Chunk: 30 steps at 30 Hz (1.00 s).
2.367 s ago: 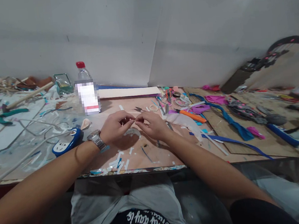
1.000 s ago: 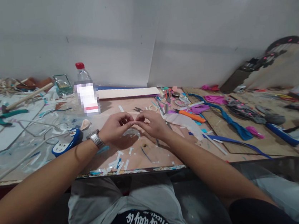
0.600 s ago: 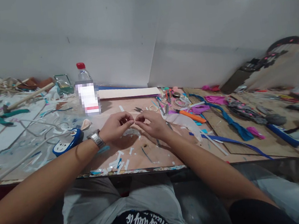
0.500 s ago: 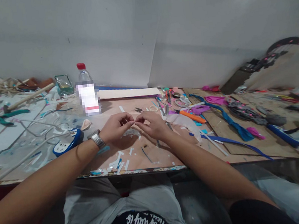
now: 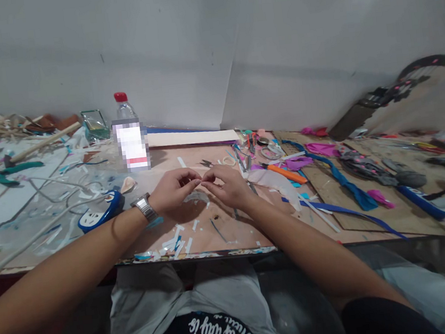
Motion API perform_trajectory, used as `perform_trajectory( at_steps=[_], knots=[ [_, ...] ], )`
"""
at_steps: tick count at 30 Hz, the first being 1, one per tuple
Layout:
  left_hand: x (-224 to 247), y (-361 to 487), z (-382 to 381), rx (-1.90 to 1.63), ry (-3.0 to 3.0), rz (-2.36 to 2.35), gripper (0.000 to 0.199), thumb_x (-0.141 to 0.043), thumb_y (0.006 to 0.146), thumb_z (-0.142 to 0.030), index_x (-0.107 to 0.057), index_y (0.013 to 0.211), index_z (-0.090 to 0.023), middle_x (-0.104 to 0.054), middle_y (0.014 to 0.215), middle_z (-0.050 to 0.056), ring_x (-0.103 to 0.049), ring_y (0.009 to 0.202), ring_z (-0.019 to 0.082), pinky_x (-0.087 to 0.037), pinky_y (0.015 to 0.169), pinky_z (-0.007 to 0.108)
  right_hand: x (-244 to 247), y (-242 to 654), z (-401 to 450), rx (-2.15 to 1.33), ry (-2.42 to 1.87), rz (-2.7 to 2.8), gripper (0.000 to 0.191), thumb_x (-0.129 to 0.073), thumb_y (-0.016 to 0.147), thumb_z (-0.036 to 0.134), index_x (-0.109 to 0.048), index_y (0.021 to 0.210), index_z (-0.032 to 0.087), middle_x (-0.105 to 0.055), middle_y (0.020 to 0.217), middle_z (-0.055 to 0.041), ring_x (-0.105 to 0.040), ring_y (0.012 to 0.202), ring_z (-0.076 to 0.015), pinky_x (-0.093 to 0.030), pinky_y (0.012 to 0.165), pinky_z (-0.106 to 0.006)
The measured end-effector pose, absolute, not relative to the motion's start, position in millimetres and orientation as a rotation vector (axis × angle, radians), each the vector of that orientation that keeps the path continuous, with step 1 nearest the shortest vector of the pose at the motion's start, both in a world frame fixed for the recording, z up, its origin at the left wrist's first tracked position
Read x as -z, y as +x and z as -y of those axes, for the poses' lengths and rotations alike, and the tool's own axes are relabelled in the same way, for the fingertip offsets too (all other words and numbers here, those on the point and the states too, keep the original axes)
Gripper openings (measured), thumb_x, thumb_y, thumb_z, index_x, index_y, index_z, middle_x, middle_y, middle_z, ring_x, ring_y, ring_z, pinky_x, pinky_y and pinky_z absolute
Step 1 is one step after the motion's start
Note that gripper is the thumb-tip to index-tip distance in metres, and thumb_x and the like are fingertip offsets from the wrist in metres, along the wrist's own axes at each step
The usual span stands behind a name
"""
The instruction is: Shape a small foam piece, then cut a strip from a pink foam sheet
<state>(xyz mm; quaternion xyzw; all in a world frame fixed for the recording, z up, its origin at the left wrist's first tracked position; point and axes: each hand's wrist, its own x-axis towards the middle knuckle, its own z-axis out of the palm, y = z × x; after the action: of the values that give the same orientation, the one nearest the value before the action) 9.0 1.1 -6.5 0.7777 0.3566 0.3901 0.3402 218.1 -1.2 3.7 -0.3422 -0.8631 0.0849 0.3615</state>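
Note:
Both hands meet fingertip to fingertip over the middle of the workbench. My left hand (image 5: 175,188), with a metal watch (image 5: 144,207) on its wrist, is closed in a pinch. My right hand (image 5: 225,186) pinches as well, its thumb and forefinger touching the left fingertips. Whatever lies between them is too small to make out. Under the hands is a clear plastic piece (image 5: 196,197). Small scissors-like tips (image 5: 206,163) and a tape roll (image 5: 228,161) lie just behind the right hand. White and blue paper strips (image 5: 177,240) are scattered in front.
A red-capped bottle (image 5: 130,140) stands behind the left hand. To the left are a blue-and-white power strip (image 5: 97,213), its cable, and green-handled pliers (image 5: 19,168). An orange-handled tool (image 5: 286,174), a blue ribbon (image 5: 336,175) and a cardboard sheet (image 5: 372,214) lie to the right.
The hands keep the same fingertip pinch with hardly any movement. My legs below the table edge have shifted slightly, the left knee moving inward.

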Motion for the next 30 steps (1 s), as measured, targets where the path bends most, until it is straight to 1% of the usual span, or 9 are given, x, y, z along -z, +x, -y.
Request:
perform_trajectory(
  at_steps=[8,13,19,26,30],
  knots=[
    [10.8,9.2,-2.0,-0.999,2.018,-0.947,0.035,-0.058,0.094,-0.046,-0.073,0.101,-0.016,-0.075,0.092,0.007,-0.066,0.082,0.019,-0.050,0.075,0.030,-3.7,219.0,1.5,-0.230,-0.877,2.213,0.010,-0.069,0.090,0.027,-0.068,0.084,0.019,-0.070,0.081,-0.0051,-0.062,0.078,-0.0195,-0.043,0.077,-0.033],
    [10.8,9.5,-1.7,-0.999,1.977,-0.912,0.035,-0.059,0.093,-0.046,-0.074,0.100,-0.015,-0.076,0.092,0.007,-0.067,0.082,0.018,-0.051,0.073,0.029,-2.6,218.5,1.5,-0.225,-0.880,2.212,0.010,-0.069,0.090,0.027,-0.068,0.085,0.019,-0.069,0.080,-0.0044,-0.061,0.078,-0.0191,-0.043,0.078,-0.033],
    [10.4,10.4,-0.9,-1.014,1.996,-0.925,0.030,-0.059,0.093,-0.041,-0.075,0.100,-0.017,-0.077,0.092,0.007,-0.067,0.081,0.017,-0.051,0.072,0.028,-1.4,217.0,2.5,-0.240,-0.949,2.172,0.012,-0.070,0.090,0.029,-0.065,0.086,0.019,-0.069,0.082,-0.0040,-0.060,0.077,-0.0187,-0.043,0.075,-0.031],
    [10.7,8.9,-2.6,-0.985,2.024,-0.927,0.025,-0.059,0.093,-0.035,-0.075,0.102,-0.018,-0.077,0.097,0.006,-0.069,0.087,0.018,-0.051,0.079,0.031,-2.9,216.6,2.5,-0.255,-0.931,2.169,0.010,-0.070,0.089,0.027,-0.064,0.087,0.019,-0.068,0.081,-0.0036,-0.061,0.077,-0.0182,-0.043,0.074,-0.031],
    [9.7,8.7,-2.3,-0.953,2.042,-0.930,0.024,-0.059,0.093,-0.032,-0.076,0.104,-0.019,-0.077,0.095,0.006,-0.067,0.082,0.017,-0.050,0.075,0.030,-1.9,216.9,2.0,-0.248,-0.916,2.168,0.010,-0.071,0.089,0.026,-0.064,0.087,0.019,-0.068,0.081,-0.0027,-0.060,0.076,-0.0177,-0.043,0.074,-0.030]
  ],
)
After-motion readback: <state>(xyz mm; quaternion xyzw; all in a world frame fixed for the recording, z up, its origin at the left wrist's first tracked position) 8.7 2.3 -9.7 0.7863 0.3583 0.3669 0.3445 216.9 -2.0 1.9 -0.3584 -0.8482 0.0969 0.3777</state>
